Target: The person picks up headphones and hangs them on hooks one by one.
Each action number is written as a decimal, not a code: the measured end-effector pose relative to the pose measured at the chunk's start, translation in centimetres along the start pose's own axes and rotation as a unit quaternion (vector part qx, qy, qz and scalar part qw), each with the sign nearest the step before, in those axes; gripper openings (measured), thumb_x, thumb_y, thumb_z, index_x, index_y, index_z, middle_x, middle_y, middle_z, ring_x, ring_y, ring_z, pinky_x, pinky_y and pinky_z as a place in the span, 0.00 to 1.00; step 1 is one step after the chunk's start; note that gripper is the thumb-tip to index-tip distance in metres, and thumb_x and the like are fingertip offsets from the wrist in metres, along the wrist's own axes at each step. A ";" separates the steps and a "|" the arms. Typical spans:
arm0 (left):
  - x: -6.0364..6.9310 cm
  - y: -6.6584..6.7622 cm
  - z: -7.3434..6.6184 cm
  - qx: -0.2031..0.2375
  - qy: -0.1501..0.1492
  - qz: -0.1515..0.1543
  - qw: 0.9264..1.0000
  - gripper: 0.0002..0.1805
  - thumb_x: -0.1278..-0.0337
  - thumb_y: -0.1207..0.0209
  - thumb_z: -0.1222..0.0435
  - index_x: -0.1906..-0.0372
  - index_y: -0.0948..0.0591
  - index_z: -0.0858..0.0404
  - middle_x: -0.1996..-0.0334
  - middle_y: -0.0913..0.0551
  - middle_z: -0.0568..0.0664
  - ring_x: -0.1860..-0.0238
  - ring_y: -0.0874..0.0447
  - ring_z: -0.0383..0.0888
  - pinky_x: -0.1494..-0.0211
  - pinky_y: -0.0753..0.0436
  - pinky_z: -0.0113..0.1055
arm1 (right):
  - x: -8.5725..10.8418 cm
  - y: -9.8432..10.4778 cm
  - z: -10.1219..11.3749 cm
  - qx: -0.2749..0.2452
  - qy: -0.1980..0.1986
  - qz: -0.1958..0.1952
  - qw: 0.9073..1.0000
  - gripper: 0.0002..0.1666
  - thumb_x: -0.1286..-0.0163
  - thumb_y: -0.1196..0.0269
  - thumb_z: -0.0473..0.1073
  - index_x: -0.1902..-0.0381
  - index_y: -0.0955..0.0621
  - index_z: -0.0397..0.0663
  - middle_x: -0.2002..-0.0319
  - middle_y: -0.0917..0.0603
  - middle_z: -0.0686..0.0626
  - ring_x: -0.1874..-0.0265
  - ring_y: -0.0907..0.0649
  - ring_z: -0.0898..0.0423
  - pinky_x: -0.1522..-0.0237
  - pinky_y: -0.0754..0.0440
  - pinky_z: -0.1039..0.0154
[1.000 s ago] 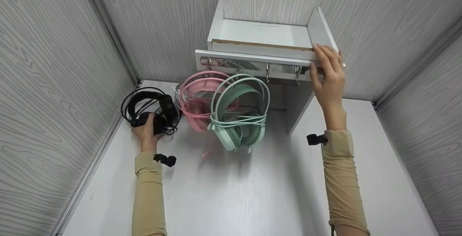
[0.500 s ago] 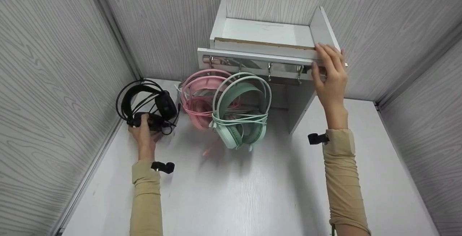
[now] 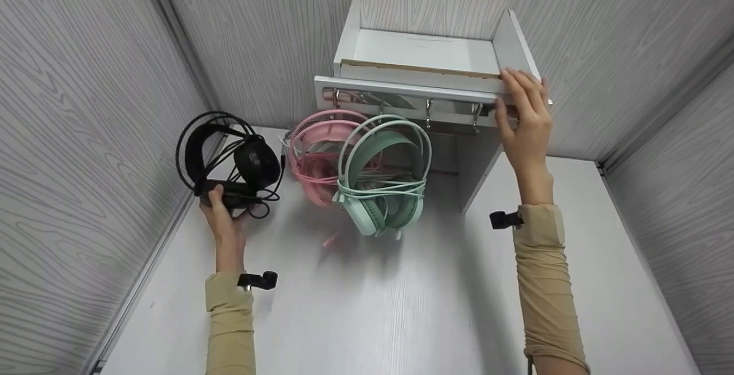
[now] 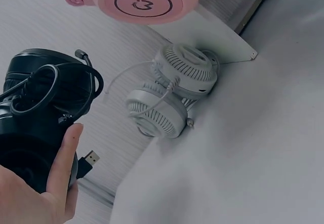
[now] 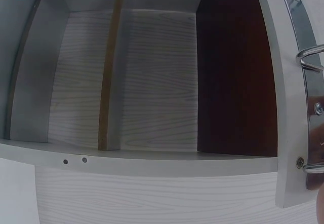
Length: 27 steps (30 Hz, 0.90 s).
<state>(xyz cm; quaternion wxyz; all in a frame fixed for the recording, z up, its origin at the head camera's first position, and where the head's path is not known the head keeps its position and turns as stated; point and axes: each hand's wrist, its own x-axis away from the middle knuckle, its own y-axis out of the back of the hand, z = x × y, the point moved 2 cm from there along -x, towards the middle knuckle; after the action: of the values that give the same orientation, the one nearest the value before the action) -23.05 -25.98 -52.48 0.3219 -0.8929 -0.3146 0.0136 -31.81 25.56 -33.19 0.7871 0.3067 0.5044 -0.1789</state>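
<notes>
My left hand (image 3: pixel 223 223) holds black over-ear headphones (image 3: pixel 258 161) by one ear cup, at the left above the table. Their cable is bundled, and a USB plug (image 4: pixel 90 159) hangs beside the fingers in the left wrist view. My right hand (image 3: pixel 528 134) grips the right end of a white shelf unit (image 3: pixel 424 87), fingers over the top edge and thumb in front. Along that front runs a rail with several metal hooks (image 3: pixel 428 114). Pink headphones (image 3: pixel 314 188) and mint-green headphones (image 3: pixel 356 214) hang from its left part, cables wrapped round them.
White-grey headphones (image 4: pixel 187 72) lie at the back by the wall, mostly hidden behind the pink pair in the head view. Wood-grain walls (image 3: pixel 74 134) close off the sides and back. The shelf's side panel (image 3: pixel 479 165) stands on the white table (image 3: pixel 390 306).
The left hand has lifted the black headphones and moved them slightly left and nearer. They have turned a little. The right hand keeps its hold on the shelf; the view shifted slightly at first.
</notes>
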 end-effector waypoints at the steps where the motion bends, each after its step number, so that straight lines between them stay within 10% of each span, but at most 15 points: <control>1: 0.3 0.0 -0.1 -0.004 -0.011 0.002 1.000 0.28 0.30 0.46 0.55 0.33 0.42 0.54 0.47 0.32 0.49 0.44 0.29 0.45 0.62 0.14 0.41 | 0.0 0.0 0.0 0.003 0.000 0.000 1.000 0.21 0.28 0.36 0.36 0.38 0.18 0.48 0.38 0.18 0.50 0.33 0.26 0.52 0.22 0.49 0.54; 27: 9.3 -1.1 -4.2 0.102 -0.197 0.086 0.971 0.34 0.42 0.41 0.67 0.30 0.38 0.57 0.48 0.27 0.58 0.62 0.18 0.45 0.66 0.15 0.35 | -0.1 0.1 0.1 0.006 -0.004 0.000 1.000 0.21 0.28 0.36 0.37 0.37 0.18 0.49 0.39 0.18 0.51 0.33 0.26 0.53 0.22 0.50 0.54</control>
<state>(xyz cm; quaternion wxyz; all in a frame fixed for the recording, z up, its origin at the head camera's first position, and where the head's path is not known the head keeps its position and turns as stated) -15.21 -22.39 -46.88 0.3405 -0.8588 -0.2911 0.2487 -31.69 25.58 -33.04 0.7871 0.3102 0.5007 -0.1830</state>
